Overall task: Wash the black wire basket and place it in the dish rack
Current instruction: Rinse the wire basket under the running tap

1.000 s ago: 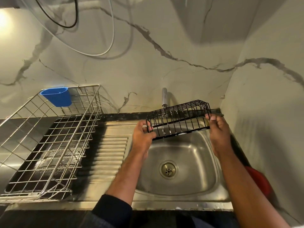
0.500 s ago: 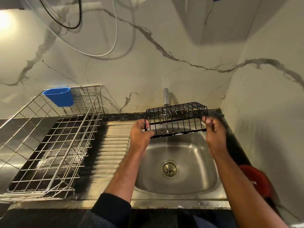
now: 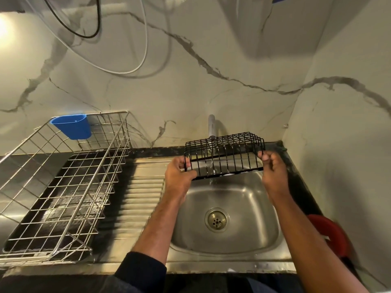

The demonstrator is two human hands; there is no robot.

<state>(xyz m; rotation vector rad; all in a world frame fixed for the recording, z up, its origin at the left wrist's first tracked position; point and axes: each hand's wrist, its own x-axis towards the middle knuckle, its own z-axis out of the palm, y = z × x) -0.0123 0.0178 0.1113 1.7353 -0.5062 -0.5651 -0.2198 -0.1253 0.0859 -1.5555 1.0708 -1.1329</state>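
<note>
We hold the black wire basket (image 3: 224,155) with both hands above the far part of the sink (image 3: 249,199). Our left hand (image 3: 177,178) grips the left end of the basket: the fingers are curled around the lower corner wires and the thumb lies on the near side. Our right hand (image 3: 274,172) pinches the right end, with the fingertips (image 3: 265,157) bent and pressed close together on the corner wire. Both hands are closed on the wires, not spread.

The basket is rectangular, made of thin black wires in a grid. It is turned over, with the grid bottom facing up and far, and the open side facing down and toward us. It is tilted a little, the right end slightly higher. It sits directly under the tap (image 3: 211,127), and a thin stream of water (image 3: 211,172) runs through the wires and falls into the sink. Some wet shine shows on the lower rim.

The basket touches nothing except our hands and the water. Below it, the sink bowl is open down to the drain (image 3: 216,219). On the right, the side wall (image 3: 349,144) is near to our right hand. On the left, the ribbed draining board (image 3: 137,197) lies between the sink and the dish rack (image 3: 63,197). The rack is a steel wire one, well apart from the basket, with a blue cup (image 3: 73,126) hanging on its far edge. A red object (image 3: 330,233) is near our right forearm; we cannot tell what it is.
</note>
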